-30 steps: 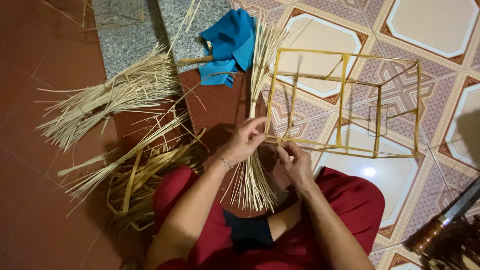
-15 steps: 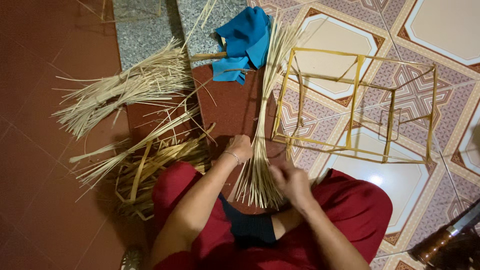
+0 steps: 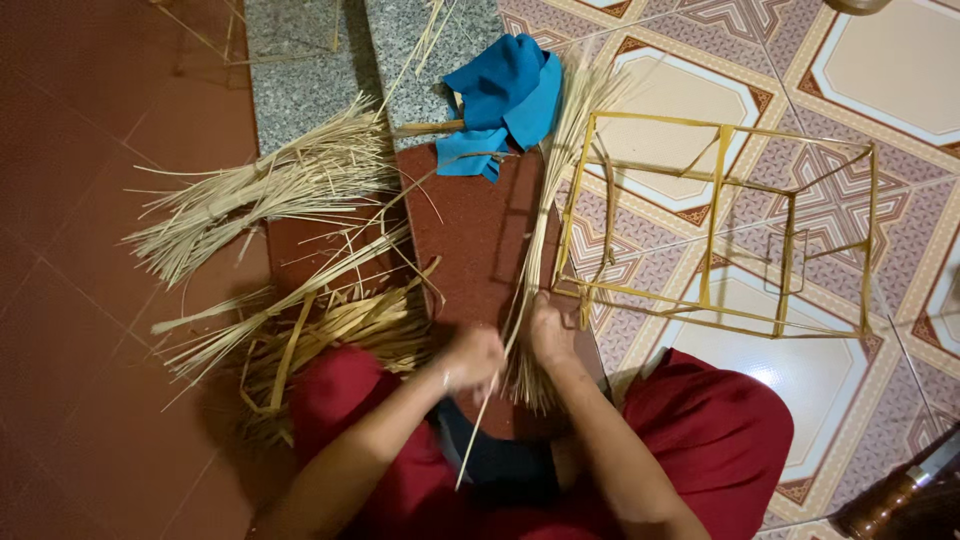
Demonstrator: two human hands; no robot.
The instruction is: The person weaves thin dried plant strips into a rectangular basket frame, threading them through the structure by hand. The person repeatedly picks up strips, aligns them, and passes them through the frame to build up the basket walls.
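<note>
Floor-level straw bundle [image 3: 545, 250] (between hands [image 3: 510, 350])

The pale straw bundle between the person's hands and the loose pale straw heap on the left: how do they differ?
The pale straw bundle lies gathered tight and narrow, fanning only at its far end by the blue cloth; the loose pale straw heap sprawls wide and splayed. The bundle is gripped by the left hand and right hand; the heap lies untouched. The bundle runs beside the yellow strip frame; the heap lies far from it. Both are thin, dry, pale stalks.
</note>
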